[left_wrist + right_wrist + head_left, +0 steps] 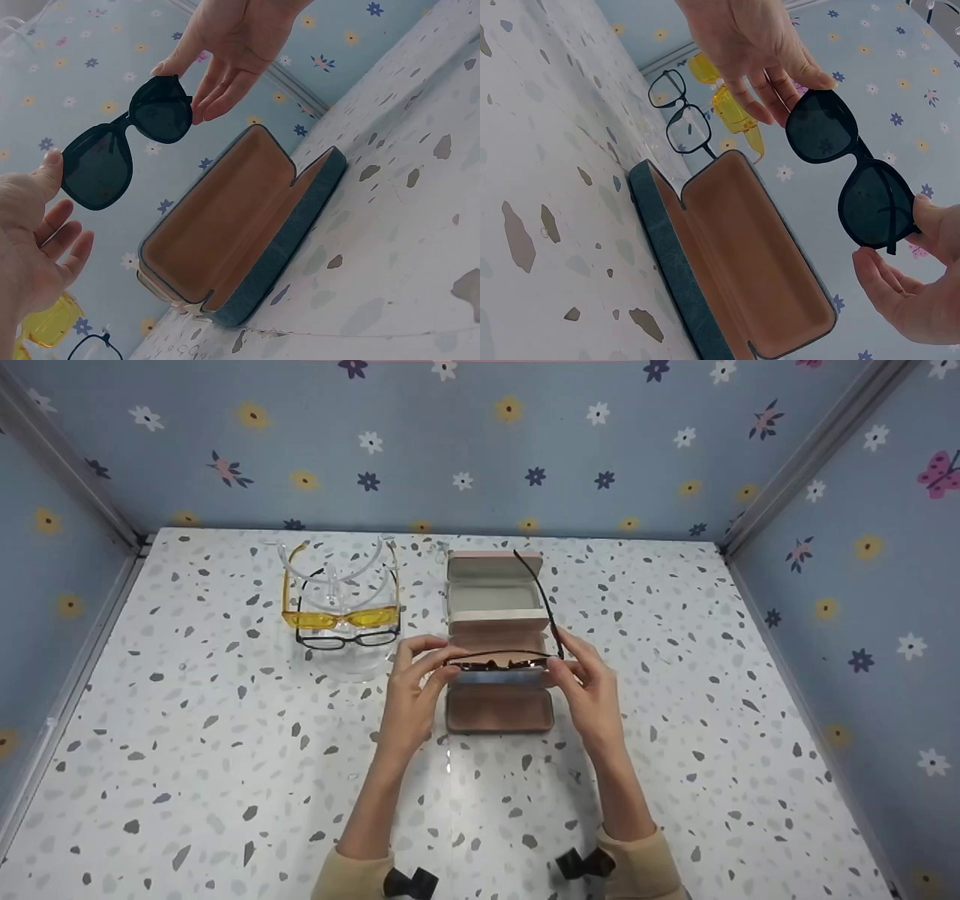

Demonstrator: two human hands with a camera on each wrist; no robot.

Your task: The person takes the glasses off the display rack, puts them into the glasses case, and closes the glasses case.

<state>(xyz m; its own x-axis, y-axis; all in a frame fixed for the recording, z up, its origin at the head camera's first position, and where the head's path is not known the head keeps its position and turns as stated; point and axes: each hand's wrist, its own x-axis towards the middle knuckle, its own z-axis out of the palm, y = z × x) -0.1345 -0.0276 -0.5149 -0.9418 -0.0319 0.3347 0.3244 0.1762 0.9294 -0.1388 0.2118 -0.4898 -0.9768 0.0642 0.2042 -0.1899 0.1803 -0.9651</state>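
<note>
Dark sunglasses (536,663) are held level between both hands above an open glasses case (499,712) with brown lining and a blue-green outside. My left hand (411,701) pinches one end of the frame. At the other end, my right hand (596,697) pinches the corner by the hinge. In the head view the right temple arm (546,600) stretches away toward the back, while the other lies folded across behind the lenses. Both dark lenses (97,169) show from the front in the wrist views, apart from the case (742,247) below.
Behind the brown-lined case stands a second open case (495,598), pinkish with pale lining. To the left, a clear display stand (334,577) bears yellow glasses (311,620) and black-framed glasses (322,644). Flower-patterned walls (465,442) border the speckled table (712,735).
</note>
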